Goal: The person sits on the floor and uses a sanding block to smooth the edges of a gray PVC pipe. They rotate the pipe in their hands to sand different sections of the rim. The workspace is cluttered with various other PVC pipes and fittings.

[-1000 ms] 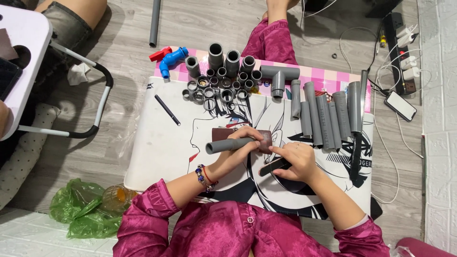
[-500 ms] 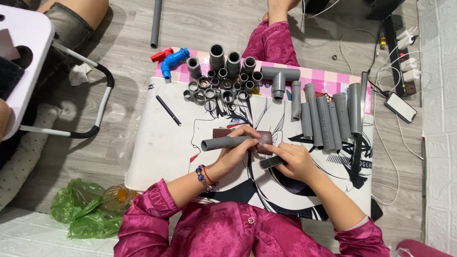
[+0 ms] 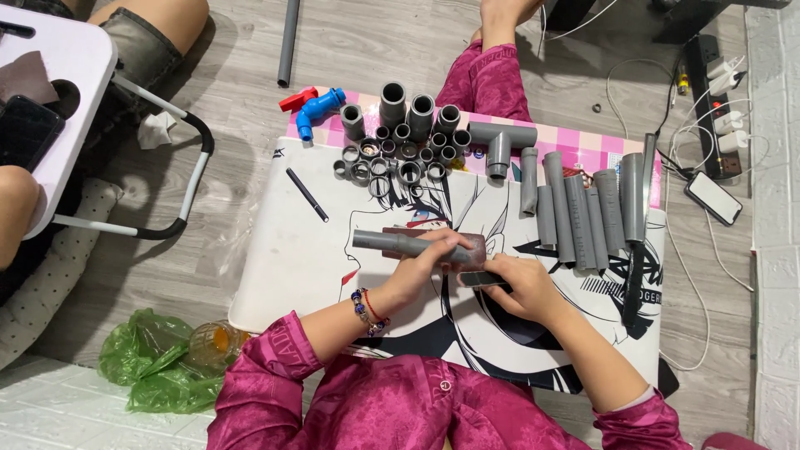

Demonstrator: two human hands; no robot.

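black phone [image 3: 25,129] on white table [image 3: 79,62], white phone [image 3: 713,197] on floor

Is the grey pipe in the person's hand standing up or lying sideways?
Lying sideways. The grey pipe runs level across the white board, its left end free, its right end gripped in the left hand.

Open board left of the hands bar a black pen [image 3: 307,194], fittings cluster [image 3: 400,150] ahead, pipe row [image 3: 583,208] right — passage between them.

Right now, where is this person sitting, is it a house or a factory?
Most likely a room in a home, used as a work spot. The person sits on a wood-look floor at a low table with a cartoon drawing, a power strip with chargers beside it. Grey pipe pieces lie sorted.
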